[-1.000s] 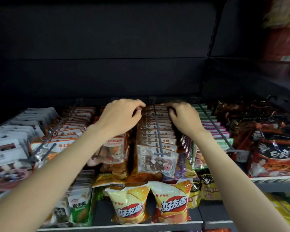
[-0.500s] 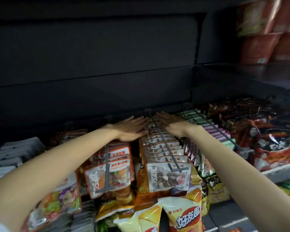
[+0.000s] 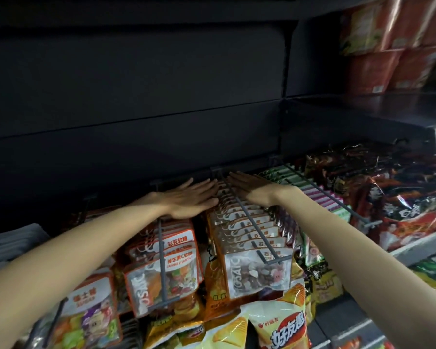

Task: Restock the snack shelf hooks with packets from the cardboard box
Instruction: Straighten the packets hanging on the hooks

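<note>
Both hands have flattened since a second ago: left hand and right hand, fingers straight, press the full chocolate-stone packets back; box unseen.

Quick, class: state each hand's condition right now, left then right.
Left hand: open, fingers straight, flat on the packets.
Right hand: open, fingers straight, holding nothing.

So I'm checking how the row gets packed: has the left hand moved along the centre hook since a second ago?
Yes. The left hand has gone from curled over the packets mid-row to flat, fingers straight, near the back end of the centre hook.
</note>
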`<state>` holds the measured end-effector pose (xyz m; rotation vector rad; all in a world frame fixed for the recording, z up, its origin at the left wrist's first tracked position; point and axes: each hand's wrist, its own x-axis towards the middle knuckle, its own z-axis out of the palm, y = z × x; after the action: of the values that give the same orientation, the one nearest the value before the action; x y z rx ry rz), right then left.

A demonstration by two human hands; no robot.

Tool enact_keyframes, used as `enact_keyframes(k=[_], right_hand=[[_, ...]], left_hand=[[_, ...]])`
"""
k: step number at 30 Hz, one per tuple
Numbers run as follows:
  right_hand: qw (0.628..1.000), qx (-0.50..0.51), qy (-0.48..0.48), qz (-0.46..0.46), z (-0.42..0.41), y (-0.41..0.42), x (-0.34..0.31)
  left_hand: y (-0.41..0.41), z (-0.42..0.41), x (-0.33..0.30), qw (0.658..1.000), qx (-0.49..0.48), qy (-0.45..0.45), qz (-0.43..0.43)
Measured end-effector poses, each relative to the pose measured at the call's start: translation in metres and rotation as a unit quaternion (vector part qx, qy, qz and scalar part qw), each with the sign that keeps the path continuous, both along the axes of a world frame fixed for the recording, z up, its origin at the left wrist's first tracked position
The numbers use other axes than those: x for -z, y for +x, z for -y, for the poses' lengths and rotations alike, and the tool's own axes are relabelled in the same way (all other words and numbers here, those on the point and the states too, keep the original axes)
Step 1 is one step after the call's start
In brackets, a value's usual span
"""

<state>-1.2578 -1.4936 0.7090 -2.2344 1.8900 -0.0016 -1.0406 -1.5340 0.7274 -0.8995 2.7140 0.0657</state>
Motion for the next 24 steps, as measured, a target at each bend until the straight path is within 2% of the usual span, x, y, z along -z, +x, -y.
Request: enact_keyframes(k=[9,17,24], right_hand=[[1.000,-0.009,0.000,-0.001,-0.007,-0.006,0.003],[1.000,-0.002,-0.014,0.019,-0.011,-0.010,-0.002],[0.999,-0.006,-0.011,0.043,-0.015,-0.005,-0.006]], left_hand=[[0.003,-0.001,-0.001,1.000,0.019,-0.016,0.012],[0.002,0.004,0.000,1.000,-0.029,-0.005,-0.005],[0.002,0.005,-0.003,1.000,-0.024,-0.006,-0.010]])
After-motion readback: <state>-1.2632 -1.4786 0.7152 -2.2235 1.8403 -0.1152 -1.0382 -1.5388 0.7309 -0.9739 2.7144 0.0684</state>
